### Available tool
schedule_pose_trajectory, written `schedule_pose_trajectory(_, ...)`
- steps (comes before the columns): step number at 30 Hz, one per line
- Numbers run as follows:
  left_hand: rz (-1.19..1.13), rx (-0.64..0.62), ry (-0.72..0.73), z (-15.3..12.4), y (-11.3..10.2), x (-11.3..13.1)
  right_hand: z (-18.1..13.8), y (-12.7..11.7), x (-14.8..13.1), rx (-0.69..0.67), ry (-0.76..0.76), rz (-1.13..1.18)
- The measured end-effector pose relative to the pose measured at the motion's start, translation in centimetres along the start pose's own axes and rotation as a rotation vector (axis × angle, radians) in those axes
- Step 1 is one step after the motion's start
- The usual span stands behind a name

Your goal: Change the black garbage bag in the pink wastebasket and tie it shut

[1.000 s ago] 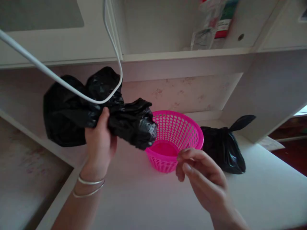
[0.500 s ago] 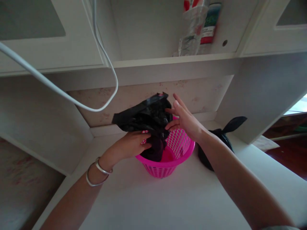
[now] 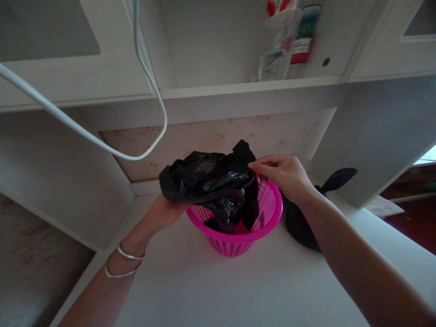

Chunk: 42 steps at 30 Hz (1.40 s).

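Observation:
A crumpled black plastic bag point(image 3: 207, 179) lies over the open top of a small pink perforated basket point(image 3: 238, 240) on a white desk; part of it hangs down inside. My left hand point(image 3: 165, 213) holds the bag's left edge from below, its fingers hidden under the plastic. My right hand point(image 3: 284, 175) pinches the bag's right edge above the basket's far rim.
A second, tied black bag point(image 3: 303, 222) sits on the desk just right of the basket, behind my right forearm. A white cable point(image 3: 102, 143) loops down at the upper left. A shelf above holds a clear bottle point(image 3: 277, 45) and a packet point(image 3: 304, 34). The desk's white top point(image 3: 221, 290) lies in front.
The bag went from my left hand at the upper left to over the basket. My right hand reached in and now pinches its right edge; the left slid under its left edge.

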<state>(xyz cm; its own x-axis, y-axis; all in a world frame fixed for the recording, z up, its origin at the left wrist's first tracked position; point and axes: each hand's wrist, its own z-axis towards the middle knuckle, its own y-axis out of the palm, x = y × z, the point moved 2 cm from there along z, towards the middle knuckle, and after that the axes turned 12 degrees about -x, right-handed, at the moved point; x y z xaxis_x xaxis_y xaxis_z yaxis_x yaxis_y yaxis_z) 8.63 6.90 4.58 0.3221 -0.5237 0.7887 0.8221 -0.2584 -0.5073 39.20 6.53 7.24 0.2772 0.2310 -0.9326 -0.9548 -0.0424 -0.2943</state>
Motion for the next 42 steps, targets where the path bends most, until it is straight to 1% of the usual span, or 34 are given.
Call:
schedule_pose_trajectory(2, 0.01, 0.047, -0.063, -0.5, -0.2, -0.8, -0.4, -0.6, 1.0, -0.111, 0.052, -0.101)
schedule_pose_trajectory(4, -0.044, 0.143, -0.133, -0.9, -0.3, -1.6, -0.8, -1.0, 2.0, -0.208, 0.067, -0.142)
schedule_pose_trajectory(6, -0.178, 0.239, -0.21, -1.0, -0.6, -2.1, -1.3, -1.4, 2.4, -0.268, 0.067, -0.084)
schedule_pose_trajectory(7, -0.282, 0.256, -0.264, -1.0, -0.6, -2.1, -1.6, -1.4, 2.4, -0.298, 0.069, -0.033)
schedule_pose_trajectory(8, -0.395, 0.244, -0.323, -0.8, -0.6, -2.0, -2.0, -1.4, 2.2, -0.326, 0.071, 0.018)
schedule_pose_trajectory(10, -0.581, 0.166, -0.417, -0.3, -0.5, -1.3, -2.7, -1.3, 1.7, -0.361, 0.06, 0.087)
schedule_pose_trajectory(12, -0.674, 0.111, -0.455, 0.2, -0.4, -0.3, -3.4, -1.1, 1.1, -0.379, 0.034, 0.109)
schedule_pose_trajectory(14, -0.608, 0.106, -0.436, 0.5, -0.4, 0.6, -3.9, -1.1, 0.8, -0.375, 0.01, 0.065)
schedule_pose_trajectory(16, -0.468, 0.075, -0.421, 0.4, -0.2, 1.0, -4.3, -1.5, 0.7, -0.325, -0.007, -0.037)
schedule_pose_trajectory(18, -0.283, -0.001, -0.404, -0.2, 0.2, 0.9, -4.9, -2.1, 0.7, -0.257, -0.01, -0.121)
schedule_pose_trajectory(20, -0.059, -0.057, -0.362, -1.1, 0.7, 0.5, -5.7, -2.9, 1.0, -0.202, -0.001, -0.111)
schedule_pose_trajectory(22, 0.169, -0.027, -0.277, -2.3, 1.3, 0.1, -6.6, -3.6, 1.5, -0.172, 0.018, -0.046)
schedule_pose_trajectory(24, 0.279, 0.047, -0.19, -3.6, 2.1, -0.1, -7.5, -3.9, 2.4, -0.137, 0.042, 0.024)
schedule_pose_trajectory(25, 0.278, 0.086, -0.167, -4.1, 2.4, -0.3, -7.9, -3.9, 3.0, -0.124, 0.064, 0.05)
schedule_pose_trajectory(28, 0.174, 0.19, -0.157, -5.1, 3.3, -0.7, -8.7, -3.5, 4.9, -0.118, 0.129, 0.084)
schedule_pose_trajectory(31, 0.185, 0.293, -0.139, -5.2, 3.7, -1.2, -8.9, -3.3, 7.0, -0.133, 0.112, 0.053)
schedule_pose_trajectory(34, 0.271, 0.375, -0.11, -5.5, 4.1, -1.9, -9.2, -3.6, 9.5, -0.041, 0.08, -0.007)
schedule_pose_trajectory(37, 0.307, 0.443, -0.086, -6.2, 4.7, -2.7, -9.5, -3.5, 12.0, 0.027, 0.086, 0.025)
schedule_pose_trajectory(39, 0.315, 0.489, -0.109, -6.7, 5.2, -3.5, -9.4, -3.0, 13.2, 0.04, 0.073, 0.08)
schedule_pose_trajectory(42, 0.319, 0.535, -0.175, -6.7, 5.7, -4.8, -8.6, -1.9, 14.0, 0.043, 0.041, 0.153)
